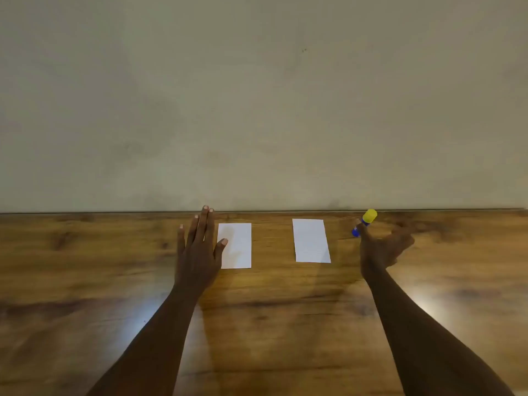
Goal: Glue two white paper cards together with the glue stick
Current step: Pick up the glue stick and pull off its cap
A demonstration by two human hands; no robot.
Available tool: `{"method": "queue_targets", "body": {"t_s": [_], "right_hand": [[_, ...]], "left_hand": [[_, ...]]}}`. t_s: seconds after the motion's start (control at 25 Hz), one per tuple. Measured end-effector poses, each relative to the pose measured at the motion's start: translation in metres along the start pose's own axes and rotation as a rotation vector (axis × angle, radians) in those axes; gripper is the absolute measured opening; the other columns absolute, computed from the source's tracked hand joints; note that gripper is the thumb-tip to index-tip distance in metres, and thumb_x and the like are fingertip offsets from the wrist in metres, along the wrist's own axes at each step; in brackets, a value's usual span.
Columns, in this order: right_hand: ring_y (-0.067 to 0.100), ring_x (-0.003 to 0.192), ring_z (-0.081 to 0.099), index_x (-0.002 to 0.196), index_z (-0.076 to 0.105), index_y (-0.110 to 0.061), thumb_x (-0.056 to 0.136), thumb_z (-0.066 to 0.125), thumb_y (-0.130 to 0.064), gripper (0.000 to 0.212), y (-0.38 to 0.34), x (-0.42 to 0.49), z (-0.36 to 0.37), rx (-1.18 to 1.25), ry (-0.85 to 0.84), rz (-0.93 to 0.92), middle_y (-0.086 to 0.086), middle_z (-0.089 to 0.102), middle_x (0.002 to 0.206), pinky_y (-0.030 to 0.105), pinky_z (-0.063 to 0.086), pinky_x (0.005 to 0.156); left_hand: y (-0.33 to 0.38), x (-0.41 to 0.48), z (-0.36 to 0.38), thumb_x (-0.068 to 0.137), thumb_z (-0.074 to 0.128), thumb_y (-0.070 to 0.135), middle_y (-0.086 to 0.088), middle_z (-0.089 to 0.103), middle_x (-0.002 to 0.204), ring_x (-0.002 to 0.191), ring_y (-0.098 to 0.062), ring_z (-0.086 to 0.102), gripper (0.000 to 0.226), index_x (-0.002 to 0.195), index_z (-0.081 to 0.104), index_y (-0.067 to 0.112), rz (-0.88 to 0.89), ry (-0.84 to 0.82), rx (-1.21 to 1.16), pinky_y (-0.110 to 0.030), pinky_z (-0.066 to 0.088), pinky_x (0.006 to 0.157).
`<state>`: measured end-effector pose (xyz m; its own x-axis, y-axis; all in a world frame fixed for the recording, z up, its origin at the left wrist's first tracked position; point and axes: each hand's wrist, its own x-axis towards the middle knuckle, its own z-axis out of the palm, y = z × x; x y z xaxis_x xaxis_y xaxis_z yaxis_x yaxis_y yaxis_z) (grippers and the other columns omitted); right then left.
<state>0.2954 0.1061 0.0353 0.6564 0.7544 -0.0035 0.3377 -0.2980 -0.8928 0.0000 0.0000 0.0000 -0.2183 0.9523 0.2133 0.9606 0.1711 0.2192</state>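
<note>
Near the far edge of the wooden table (pixel 85 281), the left hand (pixel 197 252) lies flat with fingers spread, thumb over the left white card (pixel 238 247), while the right hand (pixel 380 250), fingers loosely spread, reaches the blue, yellow-capped glue stick (pixel 365 221) beside the right white card (pixel 311 240).

Two white paper cards are lying on the wooden tabletop (pixel 85 252), both toward its far edge: the left card (pixel 237 247) and the right card (pixel 311 240), sitting well apart from each other. One glue stick (pixel 365 222) is showing, a blue tube with one yellow cap, resting near the far edge to the right of the cards. Two bare hands are reaching over the tabletop: one left hand (pixel 197 252) lying flat at the left card's left edge, and one right hand (pixel 380 250) spreading its fingers at the glue stick.
</note>
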Motion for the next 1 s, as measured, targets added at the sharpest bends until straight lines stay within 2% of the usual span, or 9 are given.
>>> {"method": "queue_targets", "body": {"t_s": [0.08,0.2,0.32,0.44,0.56,0.68,0.76,0.84,1.0], "right_hand": [[0.034,0.119,0.043,0.126,0.037,-0.01,0.067,0.076,-0.024,0.072,0.002,0.009,0.002,-0.039,-0.125,-0.039,0.016,0.041,0.134,0.055,0.039,0.095],[0.037,0.1,0.055,0.103,0.057,-0.007,0.074,0.069,-0.023,0.035,0.009,0.021,0.01,-0.084,-0.27,-0.148,0.02,0.061,0.107,0.051,0.045,0.083],[0.033,0.086,0.057,0.09,0.059,-0.004,0.08,0.063,-0.022,0.02,0.001,0.02,0.013,-0.051,-0.319,-0.209,0.02,0.064,0.09,0.043,0.045,0.074],[0.024,0.068,0.049,0.078,0.051,-0.007,0.083,0.058,-0.019,0.015,-0.036,0.013,0.01,0.021,-0.417,-0.313,0.014,0.056,0.076,0.03,0.038,0.062],[0.016,0.064,0.048,0.082,0.047,-0.01,0.086,0.055,-0.021,0.014,-0.097,-0.001,0.003,0.142,-0.461,-0.433,0.01,0.053,0.079,0.013,0.038,0.057],[0.013,0.055,0.057,0.085,0.048,-0.012,0.089,0.05,-0.024,0.013,-0.165,-0.017,-0.012,0.344,-0.487,-0.534,0.001,0.051,0.073,0.012,0.043,0.051],[0.005,0.044,0.056,0.09,0.05,-0.012,0.092,0.044,-0.025,0.015,-0.205,-0.031,-0.026,0.464,-0.505,-0.582,-0.003,0.047,0.07,0.014,0.044,0.048],[0.004,0.039,0.049,0.096,0.052,-0.009,0.093,0.04,-0.027,0.022,-0.236,-0.05,-0.039,0.574,-0.561,-0.599,-0.002,0.043,0.067,0.02,0.045,0.048],[0.004,0.038,0.031,0.091,0.053,-0.011,0.095,0.036,-0.025,0.022,-0.276,-0.099,-0.053,0.762,-0.777,-0.556,0.001,0.033,0.059,0.017,0.03,0.039]], "left_hand": [[0.001,0.001,-0.001,0.089,0.021,0.041,-0.013,0.023,0.15,0.136,-0.031,0.025,0.062,0.142,0.016,0.008,-0.01,0.024,0.022,-0.053,0.016,0.107],[-0.005,-0.002,0.003,0.089,0.02,0.041,-0.014,0.023,0.15,0.136,-0.032,0.024,0.063,0.142,0.016,0.007,-0.004,0.049,0.045,-0.052,0.015,0.108],[-0.007,0.001,-0.008,0.088,0.019,0.041,-0.015,0.024,0.15,0.136,-0.032,0.025,0.064,0.141,0.016,0.006,0.001,0.049,0.047,-0.052,0.015,0.107],[-0.006,0.017,-0.03,0.089,0.028,0.038,-0.018,0.027,0.148,0.135,-0.034,0.028,0.063,0.14,0.019,0.003,0.014,0.101,0.052,-0.054,0.018,0.106],[0.003,0.041,-0.068,0.089,0.049,0.02,-0.021,0.029,0.146,0.133,-0.038,0.03,0.061,0.139,0.022,0.0,0.06,0.176,0.053,-0.055,0.017,0.107],[0.014,0.065,-0.122,0.084,0.055,0.001,-0.027,0.042,0.137,0.125,-0.041,0.042,0.054,0.133,0.034,-0.005,0.084,0.28,0.012,-0.053,0.029,0.104],[0.026,0.077,-0.167,0.084,0.051,-0.004,-0.029,0.063,0.11,0.102,-0.043,0.059,0.029,0.113,0.057,-0.007,0.033,0.387,-0.231,-0.043,0.044,0.088],[0.043,0.083,-0.212,0.083,0.056,-0.003,-0.024,0.07,0.085,0.077,-0.037,0.067,0.014,0.09,0.067,-0.006,-0.048,0.502,-0.569,-0.032,0.048,0.076],[0.099,0.078,-0.286,0.079,0.066,0.012,-0.013,0.069,0.089,0.081,-0.021,0.065,0.017,0.094,0.068,0.003,-0.109,0.347,-1.291,-0.03,0.05,0.078]]}}
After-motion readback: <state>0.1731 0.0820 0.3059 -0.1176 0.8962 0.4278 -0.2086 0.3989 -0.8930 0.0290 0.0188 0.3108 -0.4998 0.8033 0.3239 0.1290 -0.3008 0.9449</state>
